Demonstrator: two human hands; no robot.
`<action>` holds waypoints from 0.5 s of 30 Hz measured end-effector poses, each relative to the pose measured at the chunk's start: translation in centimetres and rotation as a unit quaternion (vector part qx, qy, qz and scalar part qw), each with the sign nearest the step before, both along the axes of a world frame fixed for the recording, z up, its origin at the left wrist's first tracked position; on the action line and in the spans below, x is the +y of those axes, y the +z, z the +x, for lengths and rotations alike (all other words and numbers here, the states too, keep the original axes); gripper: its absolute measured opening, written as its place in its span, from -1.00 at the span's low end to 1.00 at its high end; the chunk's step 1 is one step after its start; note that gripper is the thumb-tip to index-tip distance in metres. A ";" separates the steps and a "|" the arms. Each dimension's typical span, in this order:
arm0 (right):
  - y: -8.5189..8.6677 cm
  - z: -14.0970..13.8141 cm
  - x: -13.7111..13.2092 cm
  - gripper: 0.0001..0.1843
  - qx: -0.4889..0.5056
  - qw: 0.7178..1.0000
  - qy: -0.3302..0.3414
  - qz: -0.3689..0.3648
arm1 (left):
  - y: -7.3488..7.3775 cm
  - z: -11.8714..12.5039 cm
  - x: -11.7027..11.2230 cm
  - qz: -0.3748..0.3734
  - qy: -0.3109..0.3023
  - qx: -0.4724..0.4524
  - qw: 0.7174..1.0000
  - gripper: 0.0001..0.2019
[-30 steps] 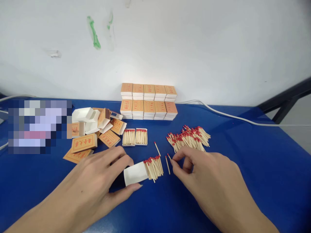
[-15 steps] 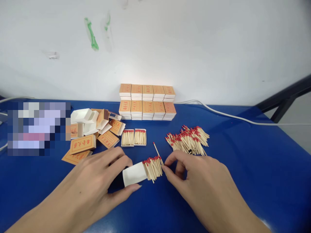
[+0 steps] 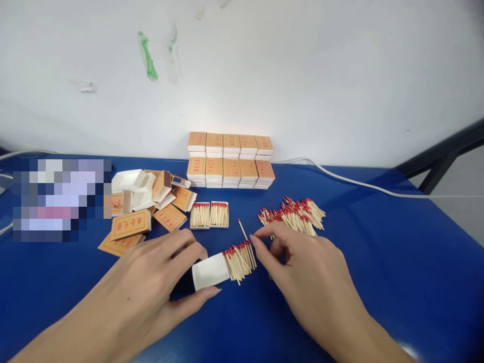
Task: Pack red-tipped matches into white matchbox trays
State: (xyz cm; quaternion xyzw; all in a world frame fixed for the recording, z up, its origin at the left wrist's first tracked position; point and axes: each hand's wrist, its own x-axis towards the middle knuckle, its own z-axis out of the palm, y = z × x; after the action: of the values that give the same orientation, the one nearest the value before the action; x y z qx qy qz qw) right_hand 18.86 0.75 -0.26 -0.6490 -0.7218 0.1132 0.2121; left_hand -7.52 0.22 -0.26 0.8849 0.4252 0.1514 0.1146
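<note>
My left hand holds a white matchbox tray between thumb and fingers, flat on the blue table. Right up against the tray's right edge lies a row of red-tipped matches, their heads pointing away from me. A single match lies slanted just above the row's right end. My right hand has thumb and index fingertips closed together by that match's lower end; whether they grip it is hidden. Behind my right hand is a loose heap of matches.
Two open trays filled with matches lie beyond my left hand. Stacked matchboxes line the wall. To the left are loose sleeves and white trays. A white cable runs along the back right.
My right hand has moved slightly up, away from the row's right end, where a match now lies uncovered. My left hand and the tray stay nearly still; the view shifts slightly.
</note>
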 end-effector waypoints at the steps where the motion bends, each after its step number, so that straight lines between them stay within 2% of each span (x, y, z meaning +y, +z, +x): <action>1: -0.2 -0.2 0.2 -0.93 -0.001 1.000 -0.008 0.017 | 0.0 0.0 0.0 0.000 0.000 0.000 1.000 -0.78; 4: -1.1 -1.1 1.0 -0.94 -0.024 0.998 -0.029 0.052 | -0.1 0.1 0.0 0.000 -0.002 0.000 1.000 -0.78; 8: -1.6 -1.6 1.6 -0.94 -0.065 0.996 -0.046 0.050 | -0.2 -0.1 0.0 0.005 -0.002 0.000 1.000 -0.79; 15: 0.0 0.0 1.0 -0.88 -0.131 0.989 -0.072 0.022 | -0.3 -0.3 -0.1 0.005 -0.004 -0.010 1.000 -0.81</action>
State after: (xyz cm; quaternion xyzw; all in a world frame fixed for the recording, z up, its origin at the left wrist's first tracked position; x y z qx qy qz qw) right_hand 18.86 1.78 -0.24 -0.7038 -0.6969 -0.0043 0.1381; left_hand -7.81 0.16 -0.57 0.8858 0.4195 0.1614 0.1153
